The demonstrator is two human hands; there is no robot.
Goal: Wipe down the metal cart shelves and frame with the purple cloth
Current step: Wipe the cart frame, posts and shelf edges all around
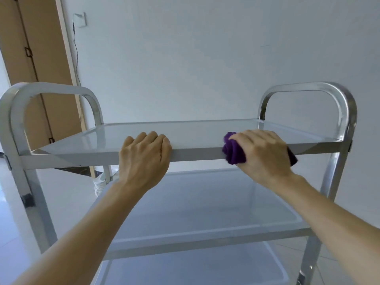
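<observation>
While gripped, purple cloth (233, 150) against shelf edge (195, 155)

Purple cloth (233, 150): mostly covered by the right hand (261, 153); only a bunched end at centre right and a dark corner past the wrist show.
Left hand (144, 157): fingertips curled over the top shelf's (197, 130) front rim, out of sight.
Bottom shelf (185, 270): cut off by the lower frame edge.
Cart (339, 120) legs: feet below the frame.
White stack (100, 185), centre left behind a leg: too small to identify.
Both forearms: cropped at the lower corners.
</observation>
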